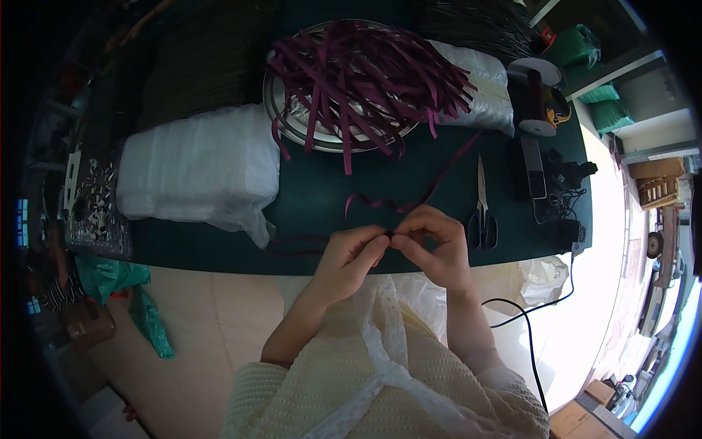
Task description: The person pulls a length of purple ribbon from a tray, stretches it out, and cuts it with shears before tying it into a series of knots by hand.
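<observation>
ribbon (409, 205) end: hidden in fingers | spool (537, 99) detail: blurred

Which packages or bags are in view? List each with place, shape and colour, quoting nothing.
White bag: left on the dark table, bulky, soft, translucent plastic.
Second white bag: behind the ribbon pile, right of the tray, bulging.
Green bags: far right beyond the table, crumpled.
Teal bag: on the floor, lower left, crumpled.
Cardboard boxes: lower right corner, brown.
No screens or signs visible.
</observation>
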A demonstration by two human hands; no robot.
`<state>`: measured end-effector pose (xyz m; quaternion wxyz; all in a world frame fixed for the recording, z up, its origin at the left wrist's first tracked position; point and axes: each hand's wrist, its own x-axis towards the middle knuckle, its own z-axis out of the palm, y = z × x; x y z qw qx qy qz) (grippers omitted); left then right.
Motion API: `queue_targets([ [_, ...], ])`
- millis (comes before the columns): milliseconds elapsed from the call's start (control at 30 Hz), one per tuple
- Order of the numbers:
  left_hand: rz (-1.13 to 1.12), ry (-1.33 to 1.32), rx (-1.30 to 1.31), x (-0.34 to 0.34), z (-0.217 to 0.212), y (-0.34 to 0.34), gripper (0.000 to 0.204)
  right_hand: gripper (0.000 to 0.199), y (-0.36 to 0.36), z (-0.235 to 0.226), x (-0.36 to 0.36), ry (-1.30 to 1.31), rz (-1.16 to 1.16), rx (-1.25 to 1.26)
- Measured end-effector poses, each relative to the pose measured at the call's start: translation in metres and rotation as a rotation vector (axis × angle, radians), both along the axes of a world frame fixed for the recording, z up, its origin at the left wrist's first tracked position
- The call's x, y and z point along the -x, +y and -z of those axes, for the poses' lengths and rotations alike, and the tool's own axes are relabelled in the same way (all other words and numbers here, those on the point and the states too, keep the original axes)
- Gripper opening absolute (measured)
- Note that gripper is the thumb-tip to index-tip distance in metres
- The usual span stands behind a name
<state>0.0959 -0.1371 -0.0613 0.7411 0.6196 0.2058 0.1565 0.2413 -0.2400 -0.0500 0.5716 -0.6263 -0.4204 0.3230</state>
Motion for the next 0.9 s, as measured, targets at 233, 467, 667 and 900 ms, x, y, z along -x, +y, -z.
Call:
queue_targets([
  [233, -0.114, -0.142, 0.188, -0.014, -0.009, -0.01, 0.024, 0.007, -0.011, -0.002, -0.003, 0.296, 0.09, -0.197],
  [467, -0.155, -0.451, 0.166, -0.046, -0.053, 0.052, 0.031, 0.008, -0.038, -0.001, -0.019, 0.601, -0.021, -0.303],
  [667, -0.494, -0.534, 0.16, -0.098, -0.078, 0.196, 0.032, 0.013, -0.035, -0.008, -0.002, 0.548, -0.051, -0.148],
  [900, -0.556, -0.068, -0.974, -0.036, -0.029, 0.117, 0.023, 0.006, -0.053, 0.006, -0.007, 0.592, -0.101, -0.166],
])
